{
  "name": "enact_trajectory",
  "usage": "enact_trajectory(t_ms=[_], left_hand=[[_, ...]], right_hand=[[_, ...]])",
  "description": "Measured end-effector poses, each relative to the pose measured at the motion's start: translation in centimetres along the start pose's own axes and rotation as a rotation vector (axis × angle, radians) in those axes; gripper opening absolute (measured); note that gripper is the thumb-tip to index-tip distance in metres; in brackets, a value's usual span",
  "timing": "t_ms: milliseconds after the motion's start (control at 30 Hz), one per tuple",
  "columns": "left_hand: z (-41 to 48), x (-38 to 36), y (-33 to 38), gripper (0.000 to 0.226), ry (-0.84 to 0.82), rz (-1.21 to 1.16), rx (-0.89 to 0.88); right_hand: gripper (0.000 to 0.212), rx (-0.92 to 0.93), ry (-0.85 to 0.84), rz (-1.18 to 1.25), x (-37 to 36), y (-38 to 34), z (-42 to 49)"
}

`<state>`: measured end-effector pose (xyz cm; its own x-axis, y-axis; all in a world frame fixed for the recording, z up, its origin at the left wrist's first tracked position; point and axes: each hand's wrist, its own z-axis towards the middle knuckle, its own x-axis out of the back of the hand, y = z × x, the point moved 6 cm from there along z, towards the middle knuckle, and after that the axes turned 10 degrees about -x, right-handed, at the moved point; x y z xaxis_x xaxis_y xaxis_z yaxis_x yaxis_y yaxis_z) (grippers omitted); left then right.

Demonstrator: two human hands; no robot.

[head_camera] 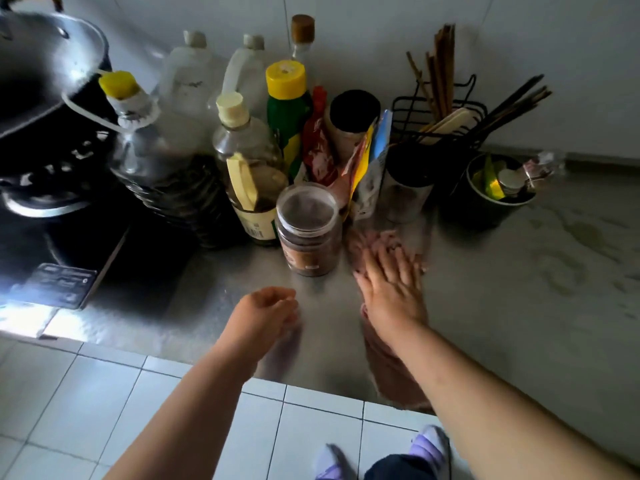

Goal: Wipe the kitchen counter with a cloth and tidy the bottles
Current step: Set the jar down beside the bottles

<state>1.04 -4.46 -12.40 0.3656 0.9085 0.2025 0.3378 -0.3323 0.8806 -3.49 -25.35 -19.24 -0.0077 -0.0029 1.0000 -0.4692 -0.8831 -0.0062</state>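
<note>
right hand flat on the cloth, jar just at its left

my right hand lies flat on the pink cloth, fingers straight and spread, pressing it on the steel tabletop. the cloth is long: its axis runs from the front edge, under my forearm, and away from me. the brown jar stands just beside the cloth, on its left; i cannot tell if they touch. my left hand hangs in front of this jar, fingers loosely curled, holding nothing, and it is the nearer hand to the jar. behind the jar the oil bottle and the green bottle stand close together. i judge the wiping is in progress, and the jar must be lifted by the left hand before the cloth can pass there.
</note>
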Motion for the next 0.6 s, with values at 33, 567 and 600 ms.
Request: enact_trajectory(t_ms=[33, 567, 600], left_hand=[[0.0, -0.4, 0.3, 0.013, -0.011, 0.016, -0.01], [0.5, -6.7, 3.1, 0.019, -0.135, 0.08, -0.083], [0.7, -7.0, 3.3, 0.02, -0.122, 0.078, -0.089]], right_hand=[[0.053, 0.07, -0.001, 0.04, 0.1, -1.7, -0.5], [0.051, -0.275, 0.077, 0.124, 0.8, 11.9, 2.1], [0.057, -0.189, 0.078, 0.156, 0.9, 10.3, 2.6]])
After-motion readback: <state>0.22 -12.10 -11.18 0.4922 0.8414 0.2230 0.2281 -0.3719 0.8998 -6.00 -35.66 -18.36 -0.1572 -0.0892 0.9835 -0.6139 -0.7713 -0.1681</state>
